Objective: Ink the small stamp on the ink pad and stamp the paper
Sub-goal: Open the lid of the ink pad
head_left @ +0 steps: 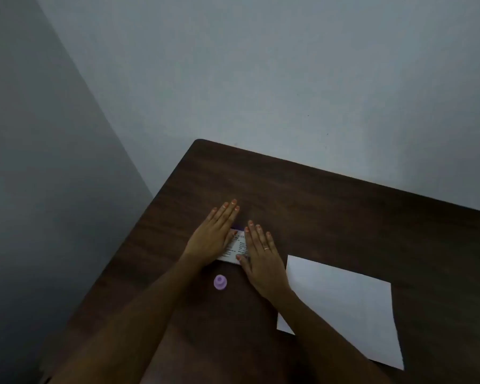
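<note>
The small stamp (220, 282), a pale purple knob-shaped piece, stands on the dark wooden table (330, 206) in the lower middle of the frame, between the two forearms and touched by neither hand. To its right, in the lower right of the frame, a blank white sheet of paper (344, 309) lies flat on the table, and the right forearm crosses over its near left corner.

Just above the stamp, toward the centre of the frame, sits the ink pad (234, 246), a small flat case with a white printed label and a purple edge showing at its upper end. Both hands rest on it. The left hand (215, 236) lies flat along its left side, fingers straight and together, fingertips reaching past the case onto the wood. The right hand (261, 256) lies flat along its right side, fingers extended, the thumb pressing on the lower right corner of the label; a thin ring shows on one finger. Neither hand is closed around anything.

Beyond the table's far edge, a plain grey-white wall (261, 65) fills the upper frame.
</note>
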`<state>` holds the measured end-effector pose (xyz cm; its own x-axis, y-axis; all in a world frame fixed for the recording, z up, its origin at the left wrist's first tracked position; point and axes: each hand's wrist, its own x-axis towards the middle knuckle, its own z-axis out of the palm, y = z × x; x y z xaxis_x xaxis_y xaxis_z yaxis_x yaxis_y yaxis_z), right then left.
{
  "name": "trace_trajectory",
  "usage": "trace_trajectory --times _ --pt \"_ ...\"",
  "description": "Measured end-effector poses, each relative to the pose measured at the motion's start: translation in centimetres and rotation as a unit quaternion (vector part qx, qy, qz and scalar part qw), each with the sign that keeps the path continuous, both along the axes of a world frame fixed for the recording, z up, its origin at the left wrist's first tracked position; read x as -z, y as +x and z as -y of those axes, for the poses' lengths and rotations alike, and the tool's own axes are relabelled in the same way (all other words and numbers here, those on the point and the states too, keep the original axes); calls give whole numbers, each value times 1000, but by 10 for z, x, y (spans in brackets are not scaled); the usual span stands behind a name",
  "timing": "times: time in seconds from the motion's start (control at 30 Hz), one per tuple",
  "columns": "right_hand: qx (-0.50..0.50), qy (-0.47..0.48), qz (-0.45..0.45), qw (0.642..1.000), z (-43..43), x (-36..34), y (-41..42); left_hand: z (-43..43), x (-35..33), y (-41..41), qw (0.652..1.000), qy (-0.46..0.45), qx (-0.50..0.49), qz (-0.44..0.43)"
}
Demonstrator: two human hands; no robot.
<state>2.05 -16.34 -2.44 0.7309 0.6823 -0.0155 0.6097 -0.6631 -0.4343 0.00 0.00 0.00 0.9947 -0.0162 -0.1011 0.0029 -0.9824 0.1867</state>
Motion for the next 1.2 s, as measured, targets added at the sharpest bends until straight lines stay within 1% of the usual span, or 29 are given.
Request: trace_trajectory --times 0.03,0.1,0.2,0.27,0.33,0.37,0.43,0.5,0.57,0.67,0.73,0.77,0.83,0.9,0.93,1.03,1.13,1.2 --pt "-10 -6 -13 1000 -2 0 -1 -2 3 -1 1000 0 4 -14" --pt "-32 -19 -23 999 -5 2 -1 -7 6 -4 998 -34 2 -59" --pt "-37 -19 -37 998 -5 2 0 -18 8 -17 989 -133 -17 -69" --pt "-43 -18 -47 998 -6 -2 4 -29 10 -29 981 -180 -24 -72" --pt "-37 -5 -75 996 -8 -9 10 -37 13 -39 979 -185 -18 -79" --pt "-29 -3 -105 994 -9 -13 14 -39 15 -42 980 -184 -18 -74" --pt "-33 -14 -151 988 -8 -20 22 -38 20 -46 980 -190 -30 -47" --pt "-55 -25 -173 983 -4 -26 29 -34 22 -48 982 -184 -36 -16" --pt "-70 -17 -203 976 -1 -34 36 -32 23 -49 982 -184 -31 5" --pt "-50 23 -268 962 0 -46 50 -33 22 -48 968 -240 -71 17" --pt "-29 84 -312 946 -3 -55 61 -33 22 -47 961 -263 -86 17" --pt "-15 115 -319 941 -7 -58 66 -33 22 -46 959 -269 -88 15" --pt "28 167 -280 945 -16 -56 78 -34 23 -46 958 -270 -92 10" --pt "66 182 -198 961 -27 -47 90 -35 23 -45 964 -254 -78 9" --pt "81 173 -162 968 -32 -42 94 -35 24 -45 967 -245 -67 8" --pt "92 121 -96 984 -43 -23 103 -36 27 -46 975 -218 -46 2" --pt "76 64 -53 994 -47 -10 106 -37 29 -46 977 -210 -41 4" --pt "76 46 -34 995 -47 -7 106 -37 30 -46 977 -211 -38 13"
